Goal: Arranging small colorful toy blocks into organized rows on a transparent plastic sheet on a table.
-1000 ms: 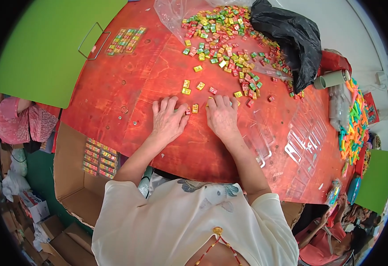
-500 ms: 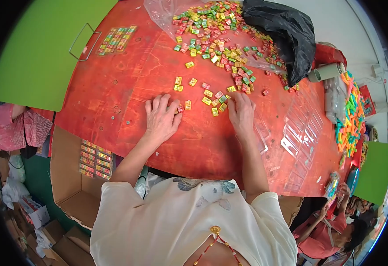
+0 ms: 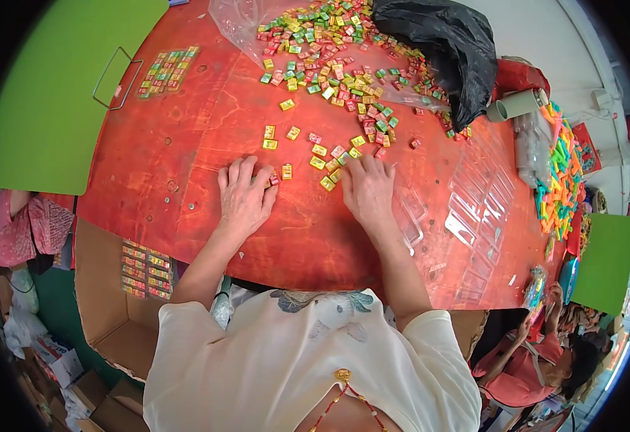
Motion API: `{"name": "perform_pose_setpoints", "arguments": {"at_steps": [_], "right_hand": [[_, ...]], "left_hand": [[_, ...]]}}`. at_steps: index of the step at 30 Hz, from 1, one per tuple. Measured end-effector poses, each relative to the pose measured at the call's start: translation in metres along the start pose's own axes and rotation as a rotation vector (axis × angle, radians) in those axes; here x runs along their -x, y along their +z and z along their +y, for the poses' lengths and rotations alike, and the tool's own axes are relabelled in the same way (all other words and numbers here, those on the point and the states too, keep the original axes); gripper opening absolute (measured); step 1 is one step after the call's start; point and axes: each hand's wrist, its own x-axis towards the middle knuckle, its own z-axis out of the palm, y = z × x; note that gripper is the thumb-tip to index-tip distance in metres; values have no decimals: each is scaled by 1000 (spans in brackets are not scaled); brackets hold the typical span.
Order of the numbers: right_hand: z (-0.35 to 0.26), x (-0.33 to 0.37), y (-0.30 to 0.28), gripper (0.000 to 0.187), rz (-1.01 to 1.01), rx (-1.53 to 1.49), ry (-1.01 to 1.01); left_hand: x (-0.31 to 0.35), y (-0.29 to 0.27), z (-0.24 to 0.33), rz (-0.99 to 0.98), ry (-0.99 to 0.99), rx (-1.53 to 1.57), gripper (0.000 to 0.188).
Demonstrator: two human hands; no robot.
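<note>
I see both palms flat, fingers spread: left hand (image 3: 244, 198) covers a small packet (image 3: 272, 178), right hand (image 3: 367, 191) touches loose packets (image 3: 327, 160). Nothing gripped. One filled tray (image 3: 167, 70) far left; big pile (image 3: 329, 54) far, mostly unsorted

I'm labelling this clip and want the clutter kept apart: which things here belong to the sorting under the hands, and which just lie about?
In hand:
- left hand and right hand, flat on the red table
- loose small packets between them
- big packet heap on clear plastic

Lying about:
- black bag
- clear trays
- cardboard box
- paper roll
</note>
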Motion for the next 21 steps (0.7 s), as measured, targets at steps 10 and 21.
{"name": "perform_pose_setpoints", "arguments": {"at_steps": [10, 21], "right_hand": [[10, -21, 5, 29, -18, 69, -18], [-62, -42, 21, 30, -185, -258, -404]], "left_hand": [[1, 1, -5, 27, -7, 47, 32], [10, -4, -5, -9, -22, 63, 40]]}}
